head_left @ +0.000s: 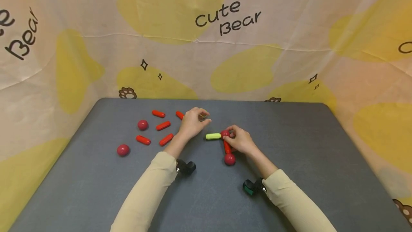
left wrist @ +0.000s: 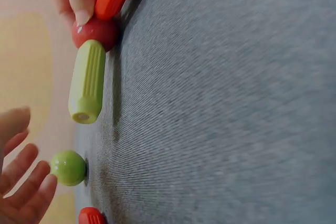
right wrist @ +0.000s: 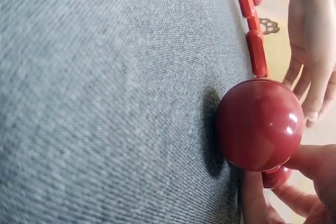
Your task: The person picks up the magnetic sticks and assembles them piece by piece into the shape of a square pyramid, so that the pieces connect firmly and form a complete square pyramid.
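Observation:
My right hand (head_left: 241, 139) pinches a red ball (head_left: 225, 134) between thumb and fingers. From that ball a yellow-green ridged stick (head_left: 213, 136) points left, and a red stick (head_left: 227, 146) leads toward me to a second red ball (head_left: 230, 159). That second ball looms large in the right wrist view (right wrist: 260, 124). My left hand (head_left: 192, 122) hovers left of the joined pieces, fingers apart and holding nothing. Close by its fingertips in the left wrist view is a green ball (left wrist: 69, 168), mostly hidden by the hand in the head view.
Loose red sticks (head_left: 163, 125) lie on the grey table (head_left: 96, 189) left of my left hand, several in all. Two loose red balls, one farther back (head_left: 143, 125) and one nearer (head_left: 123, 150), stand beyond them. A printed cloth (head_left: 180, 56) hangs behind the table.

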`<state>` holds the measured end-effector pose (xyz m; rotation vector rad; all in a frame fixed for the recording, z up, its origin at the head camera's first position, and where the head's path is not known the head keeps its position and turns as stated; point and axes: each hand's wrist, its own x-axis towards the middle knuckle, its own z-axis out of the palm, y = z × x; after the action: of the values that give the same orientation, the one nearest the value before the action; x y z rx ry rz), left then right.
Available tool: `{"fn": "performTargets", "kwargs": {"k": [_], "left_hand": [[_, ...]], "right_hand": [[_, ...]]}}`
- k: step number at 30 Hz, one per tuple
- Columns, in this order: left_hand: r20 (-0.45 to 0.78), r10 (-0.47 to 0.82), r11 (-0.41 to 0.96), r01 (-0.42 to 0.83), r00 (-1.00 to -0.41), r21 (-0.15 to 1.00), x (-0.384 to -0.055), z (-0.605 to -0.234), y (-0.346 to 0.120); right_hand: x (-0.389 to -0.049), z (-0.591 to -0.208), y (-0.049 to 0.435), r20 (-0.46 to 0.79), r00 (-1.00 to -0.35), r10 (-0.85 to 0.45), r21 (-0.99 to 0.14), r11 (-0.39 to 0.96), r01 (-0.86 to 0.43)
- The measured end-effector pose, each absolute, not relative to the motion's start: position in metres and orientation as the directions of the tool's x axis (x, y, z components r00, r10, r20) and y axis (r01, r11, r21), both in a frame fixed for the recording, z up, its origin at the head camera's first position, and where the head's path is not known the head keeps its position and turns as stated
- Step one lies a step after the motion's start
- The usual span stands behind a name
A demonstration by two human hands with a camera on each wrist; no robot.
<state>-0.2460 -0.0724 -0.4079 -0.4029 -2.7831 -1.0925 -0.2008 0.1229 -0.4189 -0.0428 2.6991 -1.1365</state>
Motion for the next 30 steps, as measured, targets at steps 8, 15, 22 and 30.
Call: {"fn": "performTargets", "kwargs": {"k": [8,15,22,30], "left_hand": [[0.219,0.088,0.712,0.215,-0.972,0.668,-0.265,-0.414,-0.073],[0.153,0.091,0.747,0.169,-0.984,0.643,-0.273,-0.417,-0.076],[0.053,0.182,0.794,0.179,-0.982,0.581,-0.280,-0.417,-0.073],[0.050,0.169,0.792,0.166,-0.984,0.587,-0.282,-0.419,-0.071]], "right_hand": [[-0.198,-0.420,0.122,-0.158,-0.983,-0.096,-0.715,0.697,0.047],[-0.196,-0.421,0.121,-0.149,-0.984,-0.099,-0.717,0.696,0.039],[-0.197,-0.419,0.121,-0.131,-0.986,-0.104,-0.700,0.714,0.017],[-0.199,-0.420,0.122,-0.126,-0.986,-0.108,-0.697,0.717,0.010]]}}
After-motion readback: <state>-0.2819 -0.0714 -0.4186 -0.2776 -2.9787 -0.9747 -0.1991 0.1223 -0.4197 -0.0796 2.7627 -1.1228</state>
